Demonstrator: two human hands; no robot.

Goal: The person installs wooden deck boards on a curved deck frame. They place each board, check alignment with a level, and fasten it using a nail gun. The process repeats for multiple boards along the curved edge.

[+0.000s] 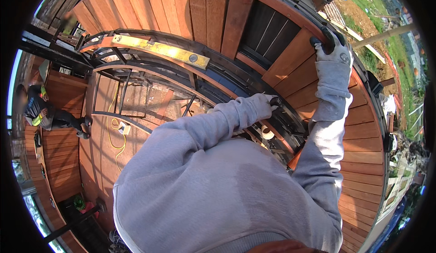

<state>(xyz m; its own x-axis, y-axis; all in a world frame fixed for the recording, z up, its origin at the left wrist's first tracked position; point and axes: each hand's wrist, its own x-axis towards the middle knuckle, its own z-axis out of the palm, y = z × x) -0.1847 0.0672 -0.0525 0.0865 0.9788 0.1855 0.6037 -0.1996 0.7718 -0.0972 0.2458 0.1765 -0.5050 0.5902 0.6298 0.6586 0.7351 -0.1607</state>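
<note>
My right hand (335, 53), in a grey glove with black fingertips, is at the top edge of a curved wall of reddish-brown boards (290, 57). Its fingers curl over the top rail (359, 78). Lower on the wall's inner side, my left hand (271, 105) is closed near the bottom ends of the boards; whatever its curled fingers hold is hidden. Between the boards, left of my right hand, a gap (268, 32) shows dark slats. One darker board (238, 21) stands slightly tilted along the gap's left side.
A yellow spirit level (161, 52) lies along the curved black metal bench frame (122, 64). A yellow cord (113, 126) runs over the floor to a pale box (124, 127). Another person (43, 110) is at the far left. Outside the wall lie grass and soil (363, 17).
</note>
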